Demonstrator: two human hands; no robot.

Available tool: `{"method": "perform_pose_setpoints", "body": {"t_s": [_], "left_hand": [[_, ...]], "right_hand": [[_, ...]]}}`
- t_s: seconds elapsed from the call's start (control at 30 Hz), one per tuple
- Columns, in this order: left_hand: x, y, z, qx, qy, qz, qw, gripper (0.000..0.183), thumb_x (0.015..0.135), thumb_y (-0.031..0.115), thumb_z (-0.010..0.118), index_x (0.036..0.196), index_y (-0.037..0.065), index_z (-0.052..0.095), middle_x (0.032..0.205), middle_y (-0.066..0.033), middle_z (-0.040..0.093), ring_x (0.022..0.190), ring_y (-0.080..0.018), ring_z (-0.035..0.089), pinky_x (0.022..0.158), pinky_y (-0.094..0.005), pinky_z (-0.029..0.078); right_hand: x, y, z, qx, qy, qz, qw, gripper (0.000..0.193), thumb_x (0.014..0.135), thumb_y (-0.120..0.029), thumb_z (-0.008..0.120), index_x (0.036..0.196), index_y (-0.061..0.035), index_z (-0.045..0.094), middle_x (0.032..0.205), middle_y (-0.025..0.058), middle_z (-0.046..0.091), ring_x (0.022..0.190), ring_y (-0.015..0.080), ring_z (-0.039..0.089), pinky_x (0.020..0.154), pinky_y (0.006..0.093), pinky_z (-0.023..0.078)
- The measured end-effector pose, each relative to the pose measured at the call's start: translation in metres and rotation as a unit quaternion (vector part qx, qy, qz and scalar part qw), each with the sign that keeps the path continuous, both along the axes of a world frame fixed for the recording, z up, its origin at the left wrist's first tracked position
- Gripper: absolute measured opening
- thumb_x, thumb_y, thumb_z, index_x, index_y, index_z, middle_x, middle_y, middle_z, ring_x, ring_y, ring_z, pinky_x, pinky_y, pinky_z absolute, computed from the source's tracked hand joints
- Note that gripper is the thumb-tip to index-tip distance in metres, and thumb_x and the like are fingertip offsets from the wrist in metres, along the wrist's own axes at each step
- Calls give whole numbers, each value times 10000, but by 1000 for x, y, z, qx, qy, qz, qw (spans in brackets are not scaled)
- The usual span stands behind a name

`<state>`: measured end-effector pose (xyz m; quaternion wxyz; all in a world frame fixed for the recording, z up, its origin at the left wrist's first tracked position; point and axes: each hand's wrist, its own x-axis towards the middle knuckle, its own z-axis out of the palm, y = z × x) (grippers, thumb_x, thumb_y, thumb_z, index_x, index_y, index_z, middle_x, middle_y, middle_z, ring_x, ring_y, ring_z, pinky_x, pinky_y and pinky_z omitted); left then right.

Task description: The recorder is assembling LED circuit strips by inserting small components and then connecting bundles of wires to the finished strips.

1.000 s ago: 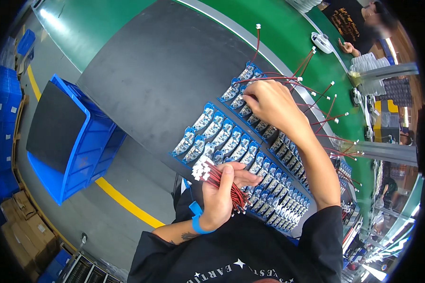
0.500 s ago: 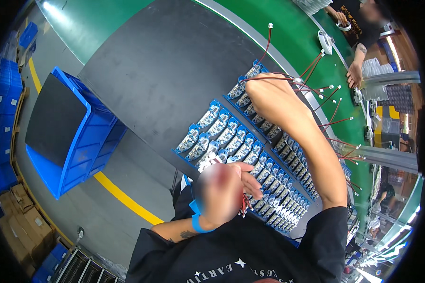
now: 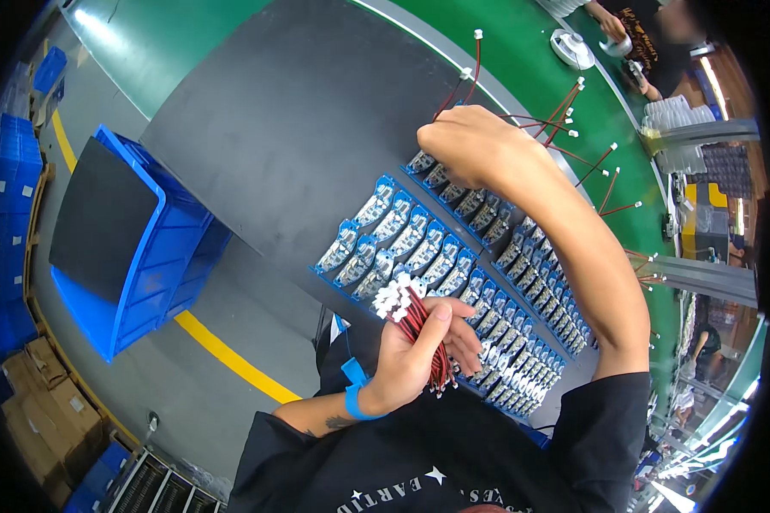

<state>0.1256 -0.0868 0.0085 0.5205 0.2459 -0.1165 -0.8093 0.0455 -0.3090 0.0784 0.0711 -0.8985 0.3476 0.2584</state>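
Observation:
My left hand [image 3: 399, 366], with a blue wrist strap [image 3: 357, 392], holds a bundle of red-and-black wires [image 3: 436, 363] with white connectors [image 3: 395, 297] at its upper end. The bundle lies across the palm under my thumb. My right hand [image 3: 479, 147] is curled over the far end of the upper row of blue-edged circuit boards [image 3: 466, 203]. Its fingertips are hidden, so what they pinch cannot be made out. Thin wires with white connectors stick out beyond that hand. Nearer my left hand lies another panel of circuit boards [image 3: 412, 232].
The boards lie on a black tabletop [image 3: 291, 111]. Beyond it runs a green conveyor surface [image 3: 522, 77] with a white round device [image 3: 571, 50]. A blue bin [image 3: 158, 274] stands at the left, with cardboard boxes [image 3: 56, 402] farther left. Across the belt, a person handles parts.
My right hand has shifted slightly left and away from me along the board row. My left hand has turned, bringing the wire bundle into view. The person across the belt has moved their hands.

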Motion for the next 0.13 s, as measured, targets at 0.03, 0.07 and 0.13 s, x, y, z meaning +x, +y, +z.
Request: {"method": "perform_pose_setpoints", "body": {"t_s": [0.03,0.07,0.13], "left_hand": [[0,0,0,2,1,0,1000,312,1026,200,375,1106,-66,517,794,-168,639,652,-230,664,565,-317,551],[0,1,0,4,3,0,1000,313,1026,202,376,1107,-66,517,794,-168,639,652,-230,664,567,-316,552],[-1,1,1,3,4,1,1000,314,1026,203,376,1109,-66,516,795,-168,640,652,-230,665,568,-315,552]], "right_hand": [[-2,2,0,-7,-32,1,999,183,676,16,642,858,28,658,937,187,670,997,315,628,837,367,506],[-2,3,-2,0,-26,-10,1000,209,684,7,647,892,22,660,986,189,662,1031,309,617,848,360,503],[5,3,-6,10,-15,-29,999,261,700,-12,657,960,10,662,1086,192,647,1097,297,594,870,346,499]]}}
